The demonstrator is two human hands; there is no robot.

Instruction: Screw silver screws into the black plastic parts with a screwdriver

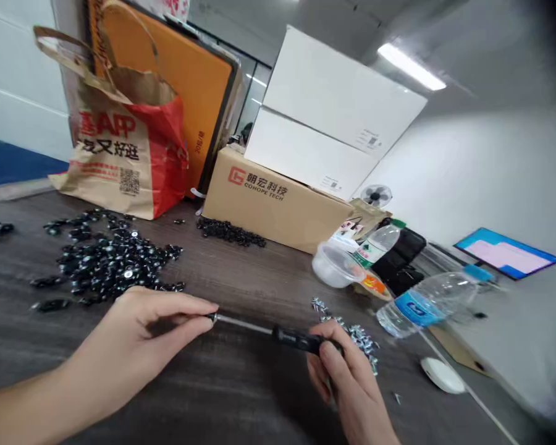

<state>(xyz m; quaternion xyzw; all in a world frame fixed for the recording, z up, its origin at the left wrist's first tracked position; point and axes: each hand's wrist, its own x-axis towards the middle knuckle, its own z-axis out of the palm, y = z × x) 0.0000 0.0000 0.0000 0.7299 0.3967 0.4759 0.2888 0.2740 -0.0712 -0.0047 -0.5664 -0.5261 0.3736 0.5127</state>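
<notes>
My left hand (152,340) pinches a small black part (210,317) between thumb and fingertips, most of it hidden by the fingers. My right hand (347,371) is wrapped round the black handle of a screwdriver (296,339). The metal shaft points left, and its tip meets the small black part. Behind my left hand lies a large heap of small black parts (106,259). Silver screws (361,339) are scattered just beyond my right hand.
A paper bag (125,148) stands at the back left, beside a cardboard box (278,207) with white boxes (338,99) above. Another pile of black parts (231,233) lies before the box. Plastic bowl (336,266), bottles (426,303) and white mouse (443,375) are at right.
</notes>
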